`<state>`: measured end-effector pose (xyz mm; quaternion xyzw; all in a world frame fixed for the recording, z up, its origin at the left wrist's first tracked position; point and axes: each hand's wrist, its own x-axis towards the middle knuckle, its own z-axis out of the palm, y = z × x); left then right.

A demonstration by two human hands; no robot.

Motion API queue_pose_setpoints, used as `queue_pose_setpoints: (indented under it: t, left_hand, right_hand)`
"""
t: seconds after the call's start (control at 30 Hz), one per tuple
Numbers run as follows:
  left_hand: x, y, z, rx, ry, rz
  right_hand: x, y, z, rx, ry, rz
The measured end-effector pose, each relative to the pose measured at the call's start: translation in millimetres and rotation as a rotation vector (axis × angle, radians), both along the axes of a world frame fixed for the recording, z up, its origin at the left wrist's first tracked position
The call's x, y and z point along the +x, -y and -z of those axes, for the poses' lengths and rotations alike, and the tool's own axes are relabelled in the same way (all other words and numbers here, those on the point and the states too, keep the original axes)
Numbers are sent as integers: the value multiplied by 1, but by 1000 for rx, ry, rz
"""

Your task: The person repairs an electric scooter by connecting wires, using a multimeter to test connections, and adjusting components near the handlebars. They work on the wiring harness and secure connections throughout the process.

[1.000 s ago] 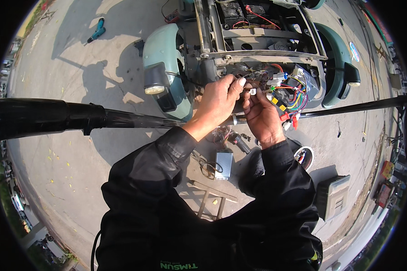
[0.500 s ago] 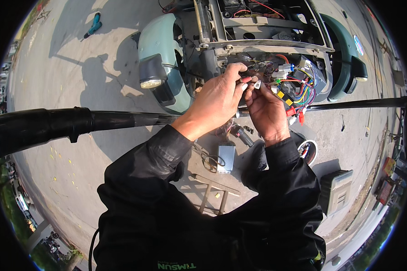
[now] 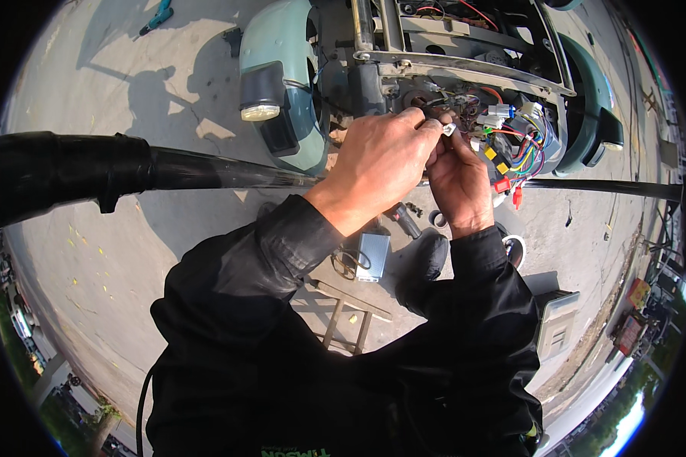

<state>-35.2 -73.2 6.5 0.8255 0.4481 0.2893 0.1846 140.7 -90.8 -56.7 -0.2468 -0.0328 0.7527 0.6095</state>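
Note:
My left hand [image 3: 377, 164] and my right hand [image 3: 459, 179] meet at the exposed front of a stripped teal scooter [image 3: 282, 91]. Both pinch a small white wire connector [image 3: 450, 130] between their fingertips, close against the grey metal frame [image 3: 465, 72]. Just right of the hands hangs a bundle of coloured wires [image 3: 522, 148] with yellow, red, blue and white plugs. Black sleeves cover both forearms.
A long black handlebar [image 3: 168, 167] crosses the view from left to right under my hands. On the concrete lie a silver controller box [image 3: 372, 257], a small wooden stool [image 3: 343, 312], a grey panel [image 3: 556, 327] and a teal tool [image 3: 156, 15] far off.
Both hands have stayed together on the connector while the view has shifted closer; the fingers have worked slightly toward the frame.

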Motion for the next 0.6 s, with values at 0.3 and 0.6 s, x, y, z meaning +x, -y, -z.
queue_pose_setpoints:
  t: [0.3, 0.6]
  left_hand:
    - [6, 3, 3, -168, 89, -81]
    - [9, 2, 2, -251, 90, -122]
  right_hand:
    - [-1, 0, 8, -14, -2, 26]
    - [1, 3, 6, 18, -39, -15]
